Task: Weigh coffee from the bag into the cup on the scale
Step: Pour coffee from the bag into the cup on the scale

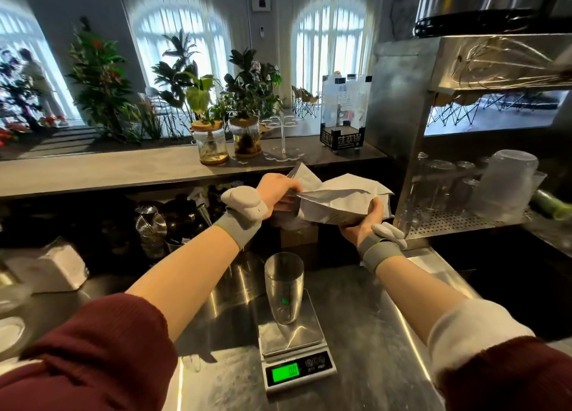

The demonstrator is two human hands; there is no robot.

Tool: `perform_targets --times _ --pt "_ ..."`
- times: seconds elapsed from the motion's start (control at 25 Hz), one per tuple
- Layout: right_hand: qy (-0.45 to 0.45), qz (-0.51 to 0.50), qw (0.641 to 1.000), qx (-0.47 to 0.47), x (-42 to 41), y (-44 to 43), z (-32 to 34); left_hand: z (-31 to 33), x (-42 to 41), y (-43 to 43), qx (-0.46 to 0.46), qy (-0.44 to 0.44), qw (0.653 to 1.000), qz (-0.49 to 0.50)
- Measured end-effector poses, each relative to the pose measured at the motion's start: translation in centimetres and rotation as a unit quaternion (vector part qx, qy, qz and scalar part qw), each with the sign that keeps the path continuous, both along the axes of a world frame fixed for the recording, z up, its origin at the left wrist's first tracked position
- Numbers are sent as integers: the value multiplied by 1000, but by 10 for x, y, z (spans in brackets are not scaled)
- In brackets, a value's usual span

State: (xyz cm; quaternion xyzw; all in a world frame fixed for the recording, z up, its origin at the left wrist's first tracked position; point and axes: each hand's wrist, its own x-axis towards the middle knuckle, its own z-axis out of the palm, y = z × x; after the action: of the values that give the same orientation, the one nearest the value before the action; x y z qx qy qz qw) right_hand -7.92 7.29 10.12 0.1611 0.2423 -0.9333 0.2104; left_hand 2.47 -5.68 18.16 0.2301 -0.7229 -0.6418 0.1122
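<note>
above, both hands grip the bag [337,206], lying crosswise: left hand [278,194] at its mouth, right hand [365,221] under its base. cup [284,286] stands on the scale [294,342], below the mouth end.

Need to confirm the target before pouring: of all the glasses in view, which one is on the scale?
The tall clear glass standing upright alone on the scale, below the bag. The other glasses sit on the perforated shelf at right.

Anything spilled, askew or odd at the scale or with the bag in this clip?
Nothing stands out. The cup stands upright on the scale, looks empty, display lit. Both hands hold the bag above and behind it: left hand at the mouth, right hand underneath. No spill shows on the counter.
</note>
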Motion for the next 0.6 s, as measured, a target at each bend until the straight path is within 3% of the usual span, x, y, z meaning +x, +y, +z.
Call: perform_targets --times 0.12,0.24,0.32,0.44,0.6 --pt "11 -9 1000 25 3 1 -2 -18 7 -6 -64 22 998 -4" --pt "-5 10 998 66 8 5 -5 -36 12 -9 -207 40 977 29" --pt "-10 30 995 98 7 6 -12 -45 16 -9 -255 53 964 46" --pt "-14 32 991 131 6 6 -19 -59 23 -6 -278 65 957 55" --pt "-16 38 992 117 9 5 -24 -71 26 -13 -243 70 967 36"
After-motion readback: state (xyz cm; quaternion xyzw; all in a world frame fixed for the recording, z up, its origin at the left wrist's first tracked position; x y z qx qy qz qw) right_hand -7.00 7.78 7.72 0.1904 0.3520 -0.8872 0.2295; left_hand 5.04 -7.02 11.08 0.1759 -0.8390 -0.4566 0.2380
